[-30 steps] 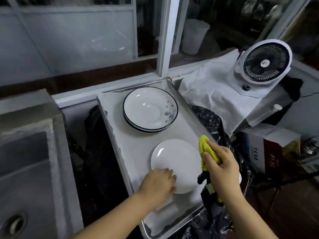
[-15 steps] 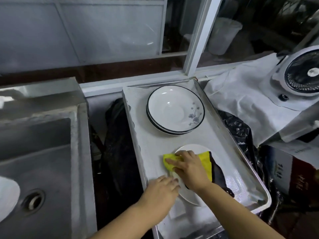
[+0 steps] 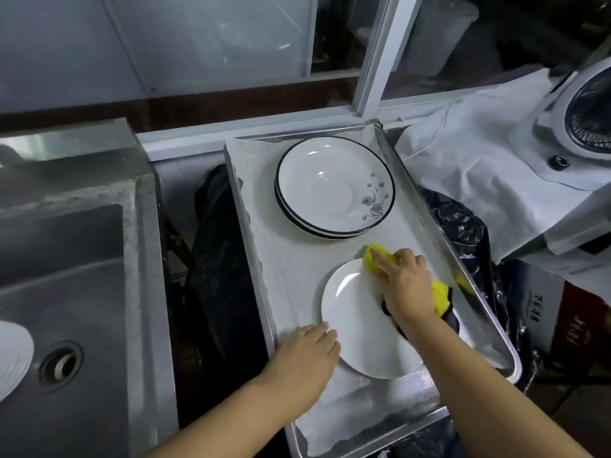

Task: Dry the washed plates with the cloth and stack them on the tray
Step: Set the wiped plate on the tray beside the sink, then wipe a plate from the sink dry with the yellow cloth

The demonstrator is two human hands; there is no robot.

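A metal tray [image 3: 426, 206] lined with a pale textured mat [image 3: 291, 269] sits just beside the steel sink [image 3: 82, 259], a gap with dark material between the two. On the tray's near half lies a plain white plate [image 3: 353, 325], flat on the mat. On the tray's far half stands a stack of black-rimmed plates [image 3: 334, 190]; the top one carries a small floral print on the side away from the sink. The stack and the white plate are close but apart.

The right hand [image 3: 405, 285] lies over the far edge of the white plate, on the side away from the sink, with fingers curled down onto a yellow cloth [image 3: 375, 259], which it grips and presses against the plate's rim. The cloth shows yellow beyond the fingertips and again behind the wrist, where a dark portion trails onto the tray.

The left hand [image 3: 307, 355] rests at the white plate's near edge, on the sink side, fingers fairly straight and lying flat, the fingertips touching the rim. It grasps nothing; it bears on the plate edge and mat.

In the sink a drain [image 3: 61, 361] is visible, with part of another white plate [image 3: 13, 358] beside it at the frame edge. Beyond the tray, away from the sink, a white fan [image 3: 582, 120] stands on a white sheet [image 3: 479, 166], with black plastic [image 3: 463, 226] between sheet and tray.
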